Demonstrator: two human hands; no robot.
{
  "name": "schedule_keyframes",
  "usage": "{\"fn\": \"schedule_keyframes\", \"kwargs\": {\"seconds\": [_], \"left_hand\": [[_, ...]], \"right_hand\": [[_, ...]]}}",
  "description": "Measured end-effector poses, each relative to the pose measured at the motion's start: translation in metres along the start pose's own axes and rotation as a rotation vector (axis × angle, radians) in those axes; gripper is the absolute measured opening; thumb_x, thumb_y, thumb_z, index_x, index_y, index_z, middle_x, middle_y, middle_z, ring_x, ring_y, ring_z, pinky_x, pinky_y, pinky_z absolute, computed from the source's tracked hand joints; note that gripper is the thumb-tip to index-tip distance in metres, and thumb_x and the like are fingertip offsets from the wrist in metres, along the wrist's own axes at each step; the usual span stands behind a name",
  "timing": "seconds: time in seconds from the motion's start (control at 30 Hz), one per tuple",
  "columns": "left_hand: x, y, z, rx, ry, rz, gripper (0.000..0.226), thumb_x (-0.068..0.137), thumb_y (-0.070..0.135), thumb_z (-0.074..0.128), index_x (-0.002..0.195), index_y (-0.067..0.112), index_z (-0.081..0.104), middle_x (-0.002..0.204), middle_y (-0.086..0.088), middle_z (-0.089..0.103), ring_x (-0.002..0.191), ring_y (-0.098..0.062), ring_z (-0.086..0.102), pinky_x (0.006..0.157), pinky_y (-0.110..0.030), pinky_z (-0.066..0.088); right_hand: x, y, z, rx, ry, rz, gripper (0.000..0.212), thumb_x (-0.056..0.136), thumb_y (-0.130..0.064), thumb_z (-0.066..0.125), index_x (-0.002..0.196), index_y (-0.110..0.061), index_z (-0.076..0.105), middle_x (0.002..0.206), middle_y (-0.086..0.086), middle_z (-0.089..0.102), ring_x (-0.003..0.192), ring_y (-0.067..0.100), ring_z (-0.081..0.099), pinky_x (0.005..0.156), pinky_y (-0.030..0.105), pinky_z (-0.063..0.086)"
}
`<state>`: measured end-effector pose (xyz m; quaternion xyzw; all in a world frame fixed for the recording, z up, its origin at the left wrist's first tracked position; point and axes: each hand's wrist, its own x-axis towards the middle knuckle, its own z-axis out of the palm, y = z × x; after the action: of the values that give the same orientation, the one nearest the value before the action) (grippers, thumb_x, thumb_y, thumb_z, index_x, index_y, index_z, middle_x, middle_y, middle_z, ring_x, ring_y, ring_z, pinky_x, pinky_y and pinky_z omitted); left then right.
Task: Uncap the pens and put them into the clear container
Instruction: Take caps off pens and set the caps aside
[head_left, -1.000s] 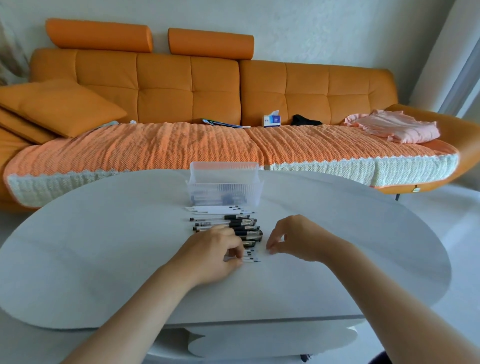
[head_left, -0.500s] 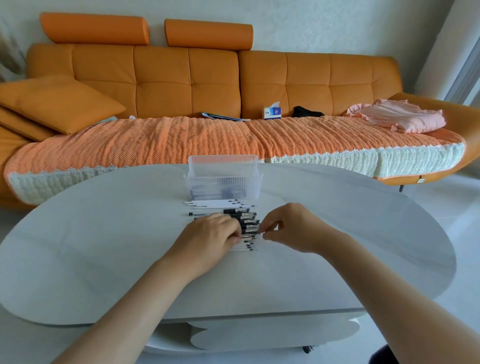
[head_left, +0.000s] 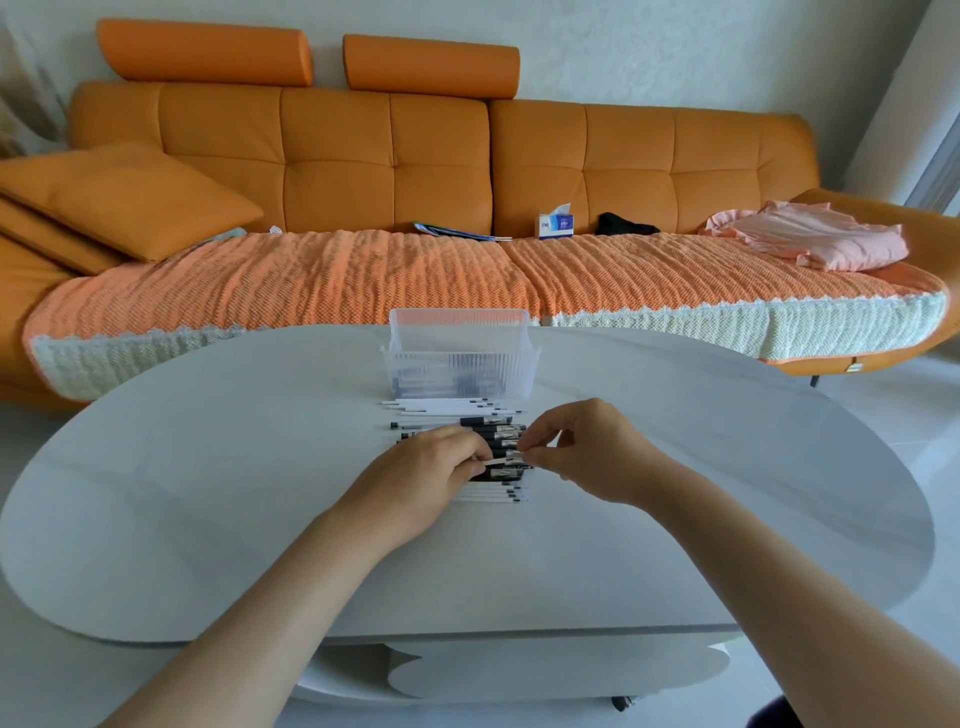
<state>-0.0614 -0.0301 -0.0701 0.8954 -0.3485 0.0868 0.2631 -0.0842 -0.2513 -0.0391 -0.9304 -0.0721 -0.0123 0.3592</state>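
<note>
The clear ribbed container (head_left: 415, 362) holds some pens (head_left: 457, 387). Over the smooth oval table (head_left: 208, 493), the left hand (head_left: 428, 480) and right hand (head_left: 592, 452) pinch one thin pen (head_left: 500, 461) together.

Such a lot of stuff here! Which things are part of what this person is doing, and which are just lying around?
Part of the job: the left hand and right hand, holding one pen between them; the row of pens on the table; the clear container.

Just lying about, on the sofa: tissue box, pink cloth, small black item, orange cushion.
</note>
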Motion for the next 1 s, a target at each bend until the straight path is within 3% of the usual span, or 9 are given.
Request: {"fn": "schedule_keyframes", "kwargs": {"seconds": [0.27, 0.47, 0.63, 0.8, 0.9, 1.0], "left_hand": [[0.000, 0.001, -0.003, -0.025, 0.003, -0.014, 0.013, 0.098, 0.025, 0.054, 0.106, 0.022, 0.064, 0.096, 0.017, 0.058, 0.087, -0.002, 0.052, 0.073, -0.016, 0.040], [-0.002, 0.002, -0.003, -0.044, 0.017, -0.024, 0.013, 0.098, 0.026, 0.054, 0.103, 0.023, 0.065, 0.093, 0.018, 0.059, 0.086, -0.002, 0.054, 0.074, -0.023, 0.045], [-0.003, 0.004, -0.001, -0.038, 0.037, -0.003, 0.010, 0.096, 0.023, 0.056, 0.099, 0.022, 0.066, 0.090, 0.019, 0.059, 0.085, -0.002, 0.054, 0.073, -0.022, 0.044], [-0.006, 0.006, 0.003, -0.028, 0.072, 0.048, 0.007, 0.093, 0.018, 0.062, 0.094, 0.021, 0.068, 0.081, 0.021, 0.054, 0.078, 0.000, 0.054, 0.066, -0.015, 0.041], [-0.005, 0.006, 0.003, -0.031, 0.058, 0.047, 0.008, 0.093, 0.019, 0.061, 0.094, 0.023, 0.068, 0.079, 0.025, 0.052, 0.077, 0.005, 0.052, 0.066, -0.011, 0.037], [-0.003, 0.006, 0.002, -0.030, 0.065, 0.050, 0.008, 0.092, 0.020, 0.063, 0.094, 0.024, 0.069, 0.080, 0.023, 0.054, 0.075, 0.003, 0.053, 0.066, -0.015, 0.041]], "right_hand": [[-0.002, -0.006, 0.007, 0.023, -0.023, -0.017, 0.007, 0.087, -0.020, 0.073, 0.087, -0.027, 0.075, 0.051, -0.032, 0.056, 0.048, -0.002, 0.050, 0.047, 0.007, 0.036], [0.000, -0.002, 0.011, -0.012, 0.043, -0.024, 0.003, 0.085, -0.033, 0.075, 0.084, -0.033, 0.071, 0.077, -0.020, 0.068, 0.057, -0.005, 0.053, 0.053, 0.009, 0.038], [-0.006, -0.005, 0.012, -0.084, 0.000, -0.075, 0.013, 0.089, -0.031, 0.069, 0.076, -0.028, 0.068, 0.057, -0.033, 0.056, 0.055, -0.007, 0.051, 0.050, 0.009, 0.035], [-0.007, 0.001, 0.018, -0.024, -0.042, -0.041, 0.022, 0.091, -0.031, 0.066, 0.069, -0.027, 0.065, 0.058, -0.018, 0.056, 0.052, 0.001, 0.046, 0.052, 0.015, 0.035], [-0.008, 0.000, 0.014, -0.023, -0.079, -0.038, 0.025, 0.092, -0.032, 0.065, 0.068, -0.030, 0.062, 0.054, -0.027, 0.055, 0.050, -0.003, 0.047, 0.049, 0.010, 0.032], [-0.008, -0.002, 0.006, -0.031, -0.130, -0.044, 0.016, 0.091, -0.036, 0.067, 0.077, -0.029, 0.068, 0.058, -0.030, 0.058, 0.053, -0.009, 0.051, 0.048, 0.007, 0.035]]}}
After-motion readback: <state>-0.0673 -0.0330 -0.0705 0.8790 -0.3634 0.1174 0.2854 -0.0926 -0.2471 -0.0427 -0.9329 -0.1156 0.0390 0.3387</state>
